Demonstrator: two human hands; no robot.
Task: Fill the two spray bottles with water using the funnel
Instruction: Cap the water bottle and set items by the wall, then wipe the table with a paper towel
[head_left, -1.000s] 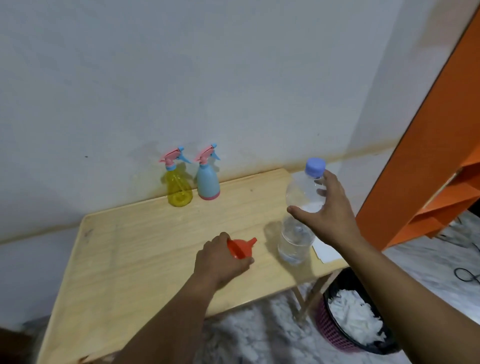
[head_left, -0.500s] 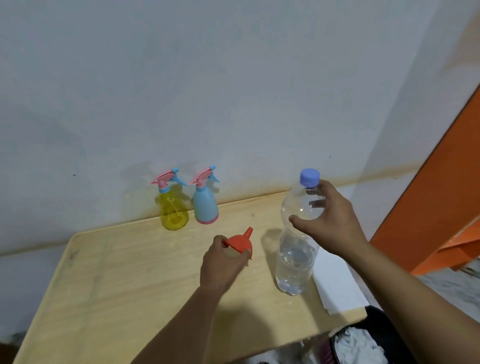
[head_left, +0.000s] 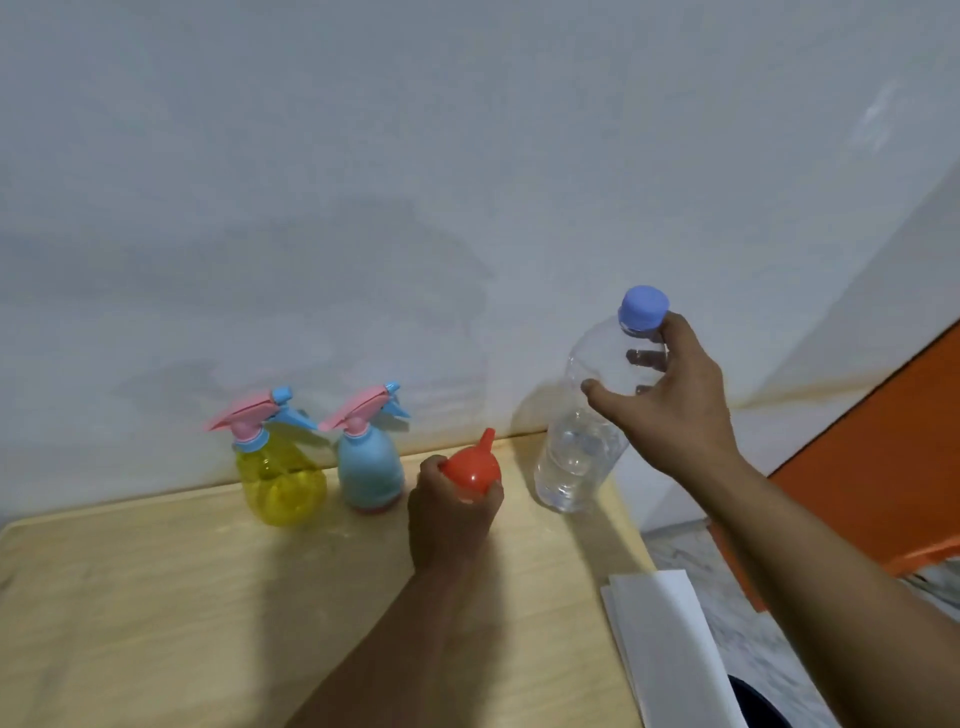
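A yellow spray bottle (head_left: 280, 480) and a light blue spray bottle (head_left: 370, 470) stand side by side at the back of the wooden table (head_left: 156, 613), both with pink trigger heads screwed on. My left hand (head_left: 449, 512) grips the orange funnel (head_left: 474, 467), spout pointing up, just right of the blue bottle. My right hand (head_left: 670, 400) holds a clear water bottle (head_left: 584, 447) near its top; the bottle has a purple cap, is partly filled and is tilted. Whether its base touches the table I cannot tell.
The white wall rises right behind the spray bottles. A folded white paper (head_left: 670, 644) lies at the table's right front edge. An orange shelf (head_left: 883, 467) stands to the right, and a dark bin rim (head_left: 753, 701) shows below the table edge.
Both hands moved toward the back of the table: the funnel went up close to the blue spray bottle, and the water bottle shifted back with it. The camera view tilted upward.
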